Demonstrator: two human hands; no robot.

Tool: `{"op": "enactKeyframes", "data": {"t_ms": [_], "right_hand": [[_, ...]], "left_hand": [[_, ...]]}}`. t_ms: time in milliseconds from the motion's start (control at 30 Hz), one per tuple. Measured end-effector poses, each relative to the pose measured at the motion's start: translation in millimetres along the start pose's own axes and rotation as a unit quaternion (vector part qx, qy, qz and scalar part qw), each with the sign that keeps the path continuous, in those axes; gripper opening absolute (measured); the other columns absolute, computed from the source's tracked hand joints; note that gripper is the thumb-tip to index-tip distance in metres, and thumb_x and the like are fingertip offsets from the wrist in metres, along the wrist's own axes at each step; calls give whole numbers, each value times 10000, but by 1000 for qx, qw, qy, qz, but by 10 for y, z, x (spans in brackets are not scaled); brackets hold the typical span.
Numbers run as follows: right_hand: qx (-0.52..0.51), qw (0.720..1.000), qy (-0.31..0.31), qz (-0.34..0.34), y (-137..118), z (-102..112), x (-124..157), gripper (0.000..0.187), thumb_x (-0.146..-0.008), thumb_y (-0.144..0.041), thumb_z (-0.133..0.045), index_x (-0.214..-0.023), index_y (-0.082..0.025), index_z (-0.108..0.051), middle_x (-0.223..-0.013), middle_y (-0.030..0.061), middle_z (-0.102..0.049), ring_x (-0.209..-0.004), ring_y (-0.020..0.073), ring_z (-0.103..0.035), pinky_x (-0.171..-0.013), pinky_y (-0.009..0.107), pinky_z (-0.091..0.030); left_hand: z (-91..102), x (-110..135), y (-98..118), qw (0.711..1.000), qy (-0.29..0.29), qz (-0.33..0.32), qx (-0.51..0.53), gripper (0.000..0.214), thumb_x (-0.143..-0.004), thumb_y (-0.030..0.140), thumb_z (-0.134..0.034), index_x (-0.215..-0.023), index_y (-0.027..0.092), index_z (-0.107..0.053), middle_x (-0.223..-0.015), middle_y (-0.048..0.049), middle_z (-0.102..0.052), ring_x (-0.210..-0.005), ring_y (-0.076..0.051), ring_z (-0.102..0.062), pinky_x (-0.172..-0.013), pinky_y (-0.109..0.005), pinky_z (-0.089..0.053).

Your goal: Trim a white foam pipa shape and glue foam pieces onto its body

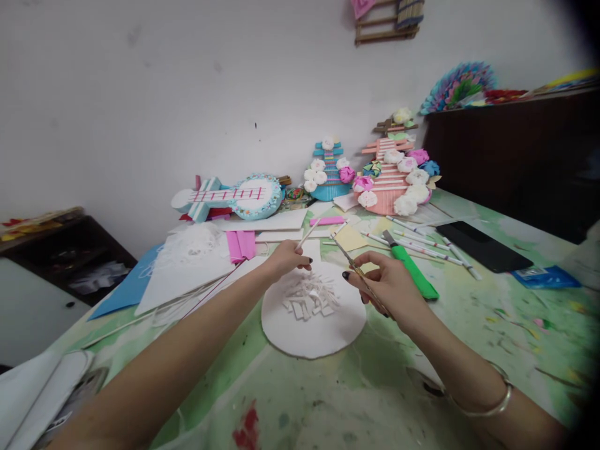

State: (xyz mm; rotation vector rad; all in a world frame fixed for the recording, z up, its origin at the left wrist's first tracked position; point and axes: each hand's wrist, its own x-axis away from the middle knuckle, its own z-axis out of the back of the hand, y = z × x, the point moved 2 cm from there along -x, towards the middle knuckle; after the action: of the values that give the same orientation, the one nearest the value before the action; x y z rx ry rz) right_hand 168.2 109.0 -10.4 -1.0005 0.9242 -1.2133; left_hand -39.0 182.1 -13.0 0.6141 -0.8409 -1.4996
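My left hand pinches a thin white strip that points up and away. In my right hand is a slim, pointed, brownish tool; whether it is a knife or closed scissors I cannot tell. Both hands hover above a round white board with a narrow neck at its far side. A heap of small cut white pieces lies on the board, short sticks toward the back and flat bits in front. Beside my right hand rests a green-handled cutter.
Several marker pens, a black phone and a blue packet lie on the right. To the left are white sheets and pink paper. Decorated paper instruments stand at the back by the wall.
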Motion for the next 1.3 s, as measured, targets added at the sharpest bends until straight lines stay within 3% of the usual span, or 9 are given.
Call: {"op": "enactKeyframes", "data": {"t_ms": [233,667,833,1300], "right_hand": [[7,1000,2,1,-14,2,10,216,-696,-359,-602,-831,-205,-532,-380,-61,-503,-284,53,-322,-301,151,-224],[11,1000,0,-3,-36,4,31,243,-694,-377,-607,-841,-197,-535,-399,-58,-502,-287,63,-345,-302,163,-220],[7,1000,-6,-5,-27,0,25,243,-700,-383,-604,-843,-203,-525,-400,-58,-510,-282,65,-346,-302,163,-219],[4,1000,-10,1,-19,-1,19,257,-698,-396,-606,-847,-202,-525,-402,-56,-511,-286,68,-350,-303,167,-220]], "left_hand": [[55,0,-102,1000,24,1,-11,372,-505,183,-698,-544,195,-329,-454,77,-415,-491,-107,-475,-478,-213,-285],[10,44,-83,1000,-8,13,-24,320,-485,128,-669,-549,184,-361,-591,18,-619,-607,-146,-578,-522,-224,-373],[20,47,-95,1000,4,7,-26,270,-477,129,-681,-540,170,-421,-596,3,-631,-590,-145,-571,-530,-235,-380],[1,128,-46,1000,-22,-20,-9,357,-528,92,-650,-553,188,-307,-621,-3,-667,-628,-163,-652,-551,-217,-430]]}}
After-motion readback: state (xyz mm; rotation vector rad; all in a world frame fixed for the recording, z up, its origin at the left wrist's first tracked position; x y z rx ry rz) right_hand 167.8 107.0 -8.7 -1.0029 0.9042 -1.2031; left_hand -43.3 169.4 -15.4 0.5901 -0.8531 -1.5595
